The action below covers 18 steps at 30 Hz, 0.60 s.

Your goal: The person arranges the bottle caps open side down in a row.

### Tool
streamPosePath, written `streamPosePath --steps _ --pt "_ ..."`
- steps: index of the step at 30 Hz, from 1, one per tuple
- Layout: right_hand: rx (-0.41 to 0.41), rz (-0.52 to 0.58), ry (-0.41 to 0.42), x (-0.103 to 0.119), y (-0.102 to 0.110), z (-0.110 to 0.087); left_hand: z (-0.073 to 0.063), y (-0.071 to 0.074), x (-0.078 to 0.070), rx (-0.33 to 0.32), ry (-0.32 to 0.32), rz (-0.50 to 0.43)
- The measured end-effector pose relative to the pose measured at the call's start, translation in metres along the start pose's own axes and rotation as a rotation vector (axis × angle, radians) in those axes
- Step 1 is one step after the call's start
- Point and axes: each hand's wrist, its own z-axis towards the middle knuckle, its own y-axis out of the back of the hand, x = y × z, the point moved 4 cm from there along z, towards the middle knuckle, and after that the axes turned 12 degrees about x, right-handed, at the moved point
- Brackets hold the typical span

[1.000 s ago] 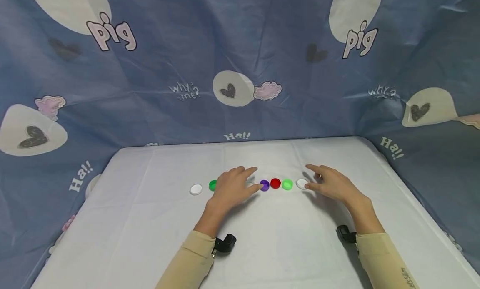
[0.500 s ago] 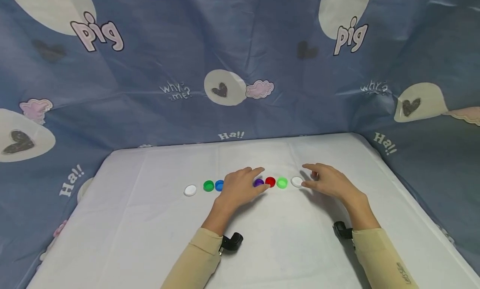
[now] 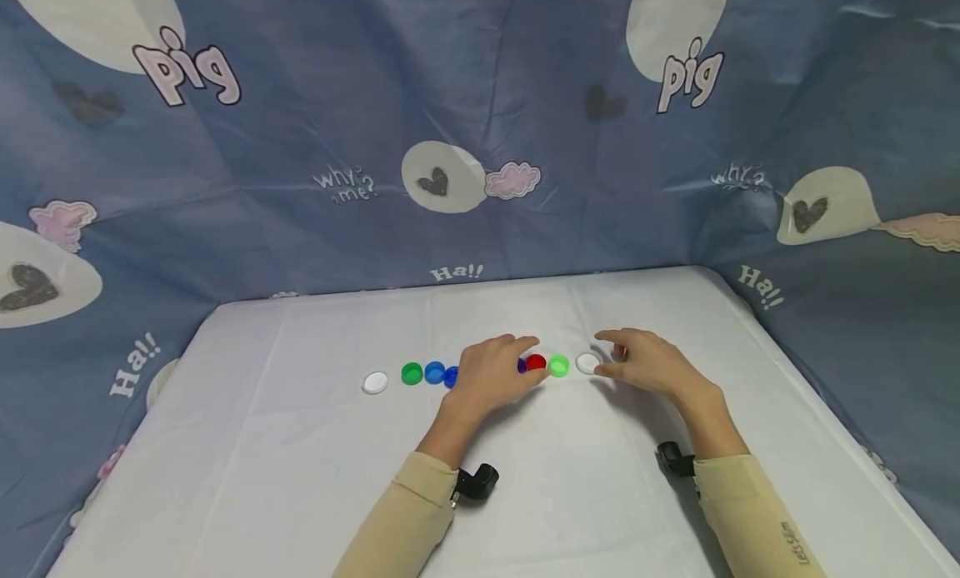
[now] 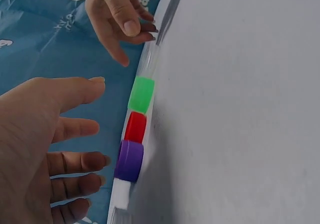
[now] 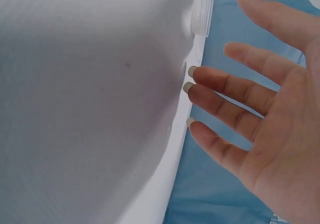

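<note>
Two bare hands in view: finding left hand [image 3: 493, 370] and right hand [image 3: 648, 364] hovering over white worktop [image 3: 300, 478]. Recording both as holding nothing. Seeing left grip standing unclosed, thumb held away from the loosely extended fingers; seeing right grip likewise, fingers spread in the right wrist view.

Listing caps in one row, from the left: white cap [image 3: 375, 383] lying slightly off by itself, green cap [image 3: 412, 373], blue cap [image 3: 435, 372] just beside it, dark blue cap [image 3: 451, 376] being partly covered by left hand. Resuming past the hand: purple cap [image 4: 129, 160], red cap [image 3: 536, 361], light green cap [image 3: 558, 366], then pale cap [image 3: 588, 363] ending the row near right hand.

Placing red cap between left thumb and index finger, as seen from the head view. Noting left thumb tip just beside light green cap and right thumb tip at the pale cap's edge; not being able to tell contact in either case. Observing whitish piece [image 4: 123, 194] beside purple cap in the left wrist view.

Logging surroundings: beige sleeves [image 3: 401, 511], black wrist device [image 3: 477, 482] on the left arm, blue printed cloth [image 3: 262, 203] hanging behind the worktop.
</note>
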Motion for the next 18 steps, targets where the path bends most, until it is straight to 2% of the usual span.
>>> streamPosePath --steps 8,14,18 --pt "-0.006 0.006 -0.006 -0.001 0.0 -0.001 0.008 -0.002 -0.012 -0.006 -0.023 0.0" --pt "0.004 0.017 -0.005 0.002 0.0 -0.001 0.013 -0.006 -0.018 0.015 -0.013 0.005" --pt "0.013 0.024 -0.014 0.003 -0.002 -0.001 0.015 -0.006 -0.024 -0.004 -0.018 0.013"
